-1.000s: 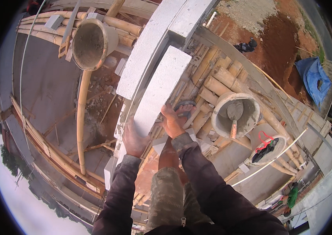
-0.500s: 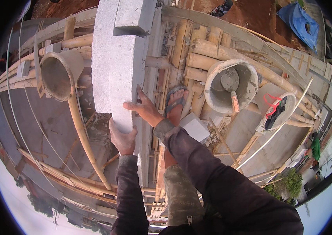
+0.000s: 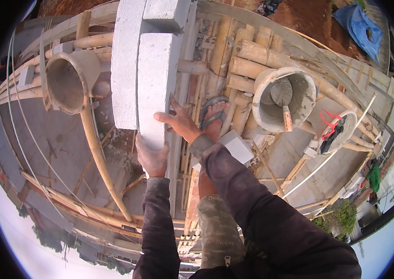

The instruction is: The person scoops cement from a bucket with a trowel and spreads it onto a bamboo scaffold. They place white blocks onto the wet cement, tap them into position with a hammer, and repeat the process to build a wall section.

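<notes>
Head view grip: my left hand (image 3: 152,156) cups the near end of the white block (image 3: 156,88), right hand (image 3: 181,123) spread flat on its right face.
Block: centre, on the wall top (image 3: 125,60); likely heavy, stiff, crumbly edges; hold ends.
Right: mortar bucket (image 3: 284,98).

Just one head cam, fisheye, staring straight down past the person's arms at the bamboo scaffold (image 3: 234,60), pretty close.
</notes>
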Action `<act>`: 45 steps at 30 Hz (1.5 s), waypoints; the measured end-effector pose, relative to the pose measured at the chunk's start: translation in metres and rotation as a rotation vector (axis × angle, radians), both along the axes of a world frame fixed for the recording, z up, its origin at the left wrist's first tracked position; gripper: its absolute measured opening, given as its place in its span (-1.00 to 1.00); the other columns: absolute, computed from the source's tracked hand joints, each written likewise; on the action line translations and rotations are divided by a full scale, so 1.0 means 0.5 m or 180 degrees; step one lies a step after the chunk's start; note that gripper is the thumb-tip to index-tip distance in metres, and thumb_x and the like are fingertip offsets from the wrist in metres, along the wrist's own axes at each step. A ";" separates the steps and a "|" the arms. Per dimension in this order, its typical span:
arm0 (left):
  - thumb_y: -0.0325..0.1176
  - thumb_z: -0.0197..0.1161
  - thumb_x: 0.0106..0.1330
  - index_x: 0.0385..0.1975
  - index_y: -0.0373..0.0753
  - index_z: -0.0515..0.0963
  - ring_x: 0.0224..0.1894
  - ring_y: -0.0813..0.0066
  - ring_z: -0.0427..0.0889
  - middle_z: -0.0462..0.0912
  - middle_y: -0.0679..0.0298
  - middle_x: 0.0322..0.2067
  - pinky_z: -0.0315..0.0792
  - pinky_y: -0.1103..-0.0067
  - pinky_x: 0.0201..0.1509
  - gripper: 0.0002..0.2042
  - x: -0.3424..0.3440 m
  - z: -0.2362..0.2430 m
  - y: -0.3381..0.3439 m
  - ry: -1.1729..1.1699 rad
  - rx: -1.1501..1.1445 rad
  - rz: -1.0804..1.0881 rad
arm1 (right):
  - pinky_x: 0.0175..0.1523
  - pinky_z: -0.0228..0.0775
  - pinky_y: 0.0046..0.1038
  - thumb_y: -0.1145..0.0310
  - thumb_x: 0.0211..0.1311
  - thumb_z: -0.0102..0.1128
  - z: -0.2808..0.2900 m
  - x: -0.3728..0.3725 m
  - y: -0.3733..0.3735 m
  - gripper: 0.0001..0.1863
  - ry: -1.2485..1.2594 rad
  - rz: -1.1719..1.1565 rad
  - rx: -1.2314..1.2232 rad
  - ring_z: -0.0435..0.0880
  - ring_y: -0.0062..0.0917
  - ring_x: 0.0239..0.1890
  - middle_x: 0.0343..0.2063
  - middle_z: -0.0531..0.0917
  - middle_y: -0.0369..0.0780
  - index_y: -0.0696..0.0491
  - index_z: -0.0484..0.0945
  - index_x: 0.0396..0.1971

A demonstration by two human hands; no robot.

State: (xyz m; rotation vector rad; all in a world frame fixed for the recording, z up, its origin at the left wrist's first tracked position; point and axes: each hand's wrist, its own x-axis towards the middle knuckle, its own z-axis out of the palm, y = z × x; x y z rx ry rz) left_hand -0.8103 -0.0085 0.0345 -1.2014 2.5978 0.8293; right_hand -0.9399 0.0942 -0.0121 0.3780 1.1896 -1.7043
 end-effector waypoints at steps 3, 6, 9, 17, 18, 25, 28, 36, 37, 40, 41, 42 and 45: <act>-0.29 0.54 -0.08 0.33 -0.45 0.24 0.23 -0.10 0.50 0.47 -0.14 0.18 0.39 0.22 0.30 -0.09 -0.001 -0.003 0.002 -0.0080 -0.0012 0.0011 | 0.08 0.62 -0.11 -0.19 0.00 0.45 -0.003 -0.004 0.003 0.31 0.0025 0.0074 0.0065 0.45 0.00 0.32 0.30 0.34 0.19 0.15 -0.16 0.55; -0.29 0.57 -0.12 0.28 -0.39 0.28 0.11 0.00 0.59 0.54 -0.05 0.06 0.47 0.26 0.17 -0.11 -0.003 -0.003 0.001 -0.0017 -0.0191 -0.0110 | -0.01 0.68 -0.21 -0.18 0.02 0.43 0.002 -0.007 0.002 0.27 0.0010 0.0152 0.0068 0.48 -0.03 0.29 0.28 0.37 0.18 0.18 -0.11 0.54; -0.30 0.56 -0.13 0.28 -0.37 0.28 0.10 0.01 0.59 0.55 -0.03 0.05 0.47 0.27 0.18 -0.11 -0.007 -0.001 -0.005 -0.0013 -0.0143 -0.0111 | -0.05 0.69 -0.24 -0.19 0.05 0.39 0.009 -0.006 -0.004 0.24 -0.0007 0.0150 0.0205 0.50 -0.07 0.28 0.26 0.38 0.17 0.19 -0.09 0.54; -0.29 0.56 -0.14 0.27 -0.35 0.31 0.11 0.02 0.59 0.55 -0.04 0.07 0.46 0.27 0.19 -0.13 0.000 0.008 -0.011 -0.0045 -0.0180 -0.0065 | 0.14 0.47 -0.34 0.01 0.07 0.45 0.017 0.016 -0.016 0.22 -0.0139 -0.0113 0.0237 0.55 -0.30 0.20 0.23 0.50 -0.01 0.26 -0.13 0.53; -0.29 0.56 -0.13 0.27 -0.34 0.30 0.11 0.02 0.59 0.55 -0.03 0.07 0.46 0.26 0.19 -0.13 0.002 0.009 -0.011 -0.0111 -0.0163 -0.0045 | 0.15 0.47 -0.37 0.02 0.08 0.45 0.017 0.020 -0.017 0.21 -0.0122 -0.0148 0.0192 0.55 -0.31 0.20 0.23 0.50 -0.01 0.29 -0.13 0.52; -0.32 0.52 -0.10 0.32 -0.39 0.24 0.20 -0.06 0.52 0.51 -0.09 0.14 0.40 0.22 0.27 -0.10 0.010 0.015 -0.013 -0.0338 0.0033 0.0029 | 0.22 0.40 -0.45 0.11 0.12 0.45 0.017 0.031 -0.022 0.13 -0.0193 -0.0318 0.0132 0.54 -0.40 0.19 0.21 0.51 -0.04 0.31 -0.06 0.51; -0.31 0.54 -0.11 0.31 -0.35 0.26 0.18 -0.05 0.54 0.53 -0.06 0.11 0.43 0.23 0.23 -0.11 0.003 0.017 -0.010 -0.0245 -0.0032 0.0031 | 0.23 0.39 -0.44 0.11 0.11 0.46 0.019 0.020 -0.019 0.08 -0.0223 -0.0247 0.0179 0.53 -0.40 0.19 0.19 0.53 -0.06 0.29 0.03 0.49; -0.29 0.58 -0.11 0.32 -0.34 0.24 0.19 -0.07 0.50 0.49 -0.08 0.13 0.40 0.22 0.26 -0.08 -0.015 0.012 0.006 -0.0141 -0.0086 0.0224 | -0.15 0.65 -0.40 -0.07 0.07 0.43 0.016 -0.017 -0.009 0.10 -0.0028 0.0048 0.0218 0.63 -0.28 0.10 0.15 0.51 0.05 0.25 0.11 0.46; -0.31 0.58 -0.10 0.32 -0.37 0.23 0.21 -0.09 0.48 0.48 -0.11 0.14 0.36 0.20 0.29 -0.08 -0.008 0.011 0.009 -0.0168 -0.0041 0.0299 | -0.18 0.72 -0.35 -0.15 0.05 0.41 0.013 -0.019 -0.009 0.17 0.0033 0.0080 0.0181 0.62 -0.18 0.15 0.21 0.45 0.14 0.25 0.05 0.49; -0.30 0.58 -0.09 0.32 -0.42 0.22 0.25 -0.14 0.41 0.44 -0.16 0.15 0.27 0.16 0.36 -0.07 0.036 0.013 0.019 -0.0417 -0.0536 -0.0086 | -0.19 0.72 -0.37 -0.17 0.05 0.40 0.005 -0.014 -0.011 0.17 0.0161 0.0131 0.0305 0.62 -0.19 0.15 0.21 0.47 0.12 0.23 0.05 0.50; -0.30 0.58 -0.09 0.32 -0.44 0.21 0.26 -0.15 0.39 0.43 -0.17 0.15 0.24 0.14 0.38 -0.07 0.055 0.012 0.018 -0.0556 -0.0786 -0.0253 | -0.19 0.71 -0.38 -0.17 0.06 0.39 0.003 -0.011 -0.013 0.16 0.0262 0.0076 0.0268 0.62 -0.20 0.15 0.21 0.47 0.12 0.23 0.06 0.49; -0.29 0.57 -0.09 0.32 -0.44 0.20 0.28 -0.15 0.37 0.42 -0.17 0.16 0.24 0.15 0.38 -0.07 0.075 0.011 0.016 -0.0551 -0.0655 -0.0193 | -0.19 0.71 -0.38 -0.16 0.07 0.39 0.002 -0.007 -0.013 0.15 0.0337 0.0052 0.0260 0.62 -0.21 0.15 0.20 0.47 0.12 0.23 0.07 0.49; -0.29 0.56 -0.11 0.32 -0.46 0.19 0.30 -0.15 0.34 0.39 -0.16 0.20 0.24 0.15 0.37 -0.06 0.127 -0.003 0.017 -0.0795 -0.0323 0.0172 | 0.09 0.49 -0.39 0.01 0.12 0.39 0.000 0.010 -0.012 -0.04 0.0397 -0.0184 0.0307 0.61 -0.33 0.11 0.10 0.58 -0.02 0.26 0.23 0.40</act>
